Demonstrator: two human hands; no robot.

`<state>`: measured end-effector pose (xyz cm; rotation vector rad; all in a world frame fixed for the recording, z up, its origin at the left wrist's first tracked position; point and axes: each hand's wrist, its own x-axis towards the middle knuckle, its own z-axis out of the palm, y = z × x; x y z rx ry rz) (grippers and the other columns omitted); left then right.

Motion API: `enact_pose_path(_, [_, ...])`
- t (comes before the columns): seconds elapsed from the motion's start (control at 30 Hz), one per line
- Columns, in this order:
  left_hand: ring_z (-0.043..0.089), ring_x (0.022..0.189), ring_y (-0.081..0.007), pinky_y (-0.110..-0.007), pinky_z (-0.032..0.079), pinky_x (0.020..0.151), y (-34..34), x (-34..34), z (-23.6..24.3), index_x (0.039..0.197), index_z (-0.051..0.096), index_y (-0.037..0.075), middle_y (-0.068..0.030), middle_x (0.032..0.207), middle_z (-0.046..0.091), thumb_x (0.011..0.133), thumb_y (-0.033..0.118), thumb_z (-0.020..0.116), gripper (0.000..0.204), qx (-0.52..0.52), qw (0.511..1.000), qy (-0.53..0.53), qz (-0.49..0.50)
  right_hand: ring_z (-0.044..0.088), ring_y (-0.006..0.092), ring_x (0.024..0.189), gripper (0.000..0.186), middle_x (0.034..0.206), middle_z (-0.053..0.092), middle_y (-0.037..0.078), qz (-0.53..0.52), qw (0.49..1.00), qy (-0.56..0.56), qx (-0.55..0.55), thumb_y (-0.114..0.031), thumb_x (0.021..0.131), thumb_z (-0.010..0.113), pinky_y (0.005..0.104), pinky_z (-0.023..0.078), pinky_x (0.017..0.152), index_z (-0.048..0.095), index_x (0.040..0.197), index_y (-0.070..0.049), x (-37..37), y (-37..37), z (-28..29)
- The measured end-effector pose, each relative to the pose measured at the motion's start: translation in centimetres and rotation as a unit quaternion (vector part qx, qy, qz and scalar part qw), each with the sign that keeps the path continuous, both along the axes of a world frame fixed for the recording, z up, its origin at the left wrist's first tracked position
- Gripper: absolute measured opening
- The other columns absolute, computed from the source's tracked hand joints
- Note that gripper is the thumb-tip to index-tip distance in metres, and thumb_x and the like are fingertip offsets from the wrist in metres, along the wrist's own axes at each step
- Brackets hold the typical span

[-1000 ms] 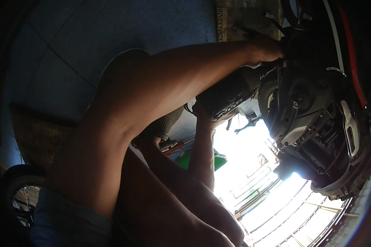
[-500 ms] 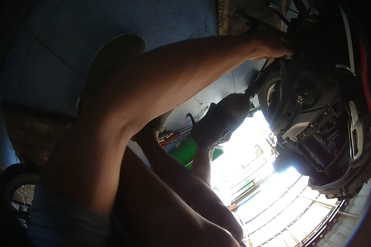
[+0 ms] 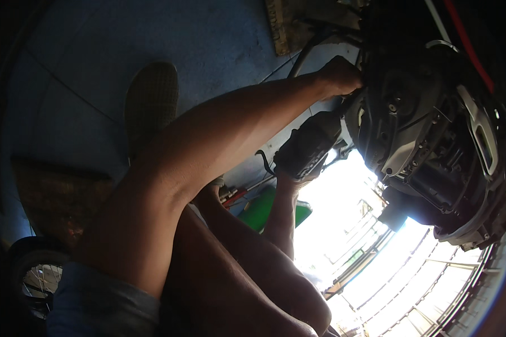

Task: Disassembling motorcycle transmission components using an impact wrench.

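My bare left hand [image 3: 342,76] is closed in a fist at the near edge of a motorcycle [image 3: 419,137]. What it grips, if anything, is hidden in the shadow. Below it, my right hand [image 3: 306,147] appears to wear a dark glove with a ridged back, and reaches to the lower side of the same machine. Its fingers are too dark to make out. Black engine casings and a silver-grey slotted lever [image 3: 480,137] show on the motorcycle, together with a red strip [image 3: 469,48].
A green panel [image 3: 261,208] and a red-handled tool [image 3: 236,196] lie beyond my legs. My sandalled foot [image 3: 152,98] rests on the blue floor [image 3: 84,84]. Brown boards [image 3: 62,194] and a spoked wheel [image 3: 39,281] are at the left. Glaring daylight comes in at lower right.
The view has shifted, and the motorcycle sits a little higher in it. My left hand has come out from among the dark parts, so its fist shows more. The right hand appears slightly higher.
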<state>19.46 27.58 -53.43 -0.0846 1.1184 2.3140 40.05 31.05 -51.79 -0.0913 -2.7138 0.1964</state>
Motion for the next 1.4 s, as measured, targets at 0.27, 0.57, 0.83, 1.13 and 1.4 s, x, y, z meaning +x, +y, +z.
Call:
enact_pose_path(0.27, [0.06,0.068,-0.0174,-0.033,0.045,0.06,-0.4,0.3,0.0,0.078,0.067,-0.007,-0.015,0.077,0.066,0.074,0.013,0.065,0.02,0.043,0.998,-0.051,0.019,0.064,0.0333,0.081,0.059,0.093,0.063,0.019,0.036,0.998,-0.017,-0.053,-0.032,0.075,0.07,0.0387,0.051,0.072,0.05,0.118,0.004,0.3,0.5,-0.5])
enact_pose_path(0.57, [0.065,0.079,-0.0256,-0.034,0.05,0.066,-1.3,-0.9,1.2,0.082,0.066,-0.008,-0.0206,0.084,0.067,0.079,0.019,0.065,0.028,-0.12,0.988,0.092,0.009,0.066,0.0304,0.082,0.063,0.096,0.065,0.015,-0.056,0.988,-0.045,-0.135,-0.034,0.076,0.07,0.036,0.053,0.071,0.048,0.123,0.001,-0.8,-1.3,-0.7])
enact_pose_path(0.83, [0.064,0.094,-0.0286,-0.035,0.051,0.075,-1.9,-1.0,1.9,0.1,0.061,-0.011,-0.0239,0.102,0.064,0.08,0.018,0.064,0.035,-0.104,0.993,-0.035,-0.033,0.064,0.0326,0.08,0.068,0.1,0.062,0.019,0.01,0.999,-0.052,-0.002,-0.043,0.073,0.069,0.0377,0.052,0.069,0.049,0.119,0.003,-0.9,-2.0,-2.1])
enact_pose_path(1.13, [0.059,0.105,-0.0316,-0.039,0.049,0.084,0.1,-2.0,1.0,0.116,0.054,-0.01,-0.0226,0.116,0.058,0.077,0.02,0.069,0.051,0.007,0.985,-0.173,-0.013,0.063,0.0335,0.082,0.063,0.101,0.06,0.019,0.002,0.999,-0.04,-0.036,-0.044,0.077,0.065,0.0378,0.051,0.07,0.05,0.116,0.002,0.2,-0.8,-2.4])
enact_pose_path(1.4, [0.064,0.09,-0.0285,-0.039,0.052,0.074,0.6,-1.2,-0.8,0.104,0.063,-0.006,-0.0189,0.1,0.065,0.075,0.019,0.072,0.039,0.044,0.996,-0.075,-0.035,0.065,0.0218,0.088,0.046,0.103,0.064,0.013,-0.024,0.99,-0.043,-0.134,-0.027,0.087,0.061,0.0338,0.054,0.074,0.048,0.122,-0.001,1.6,-3.3,-0.1])
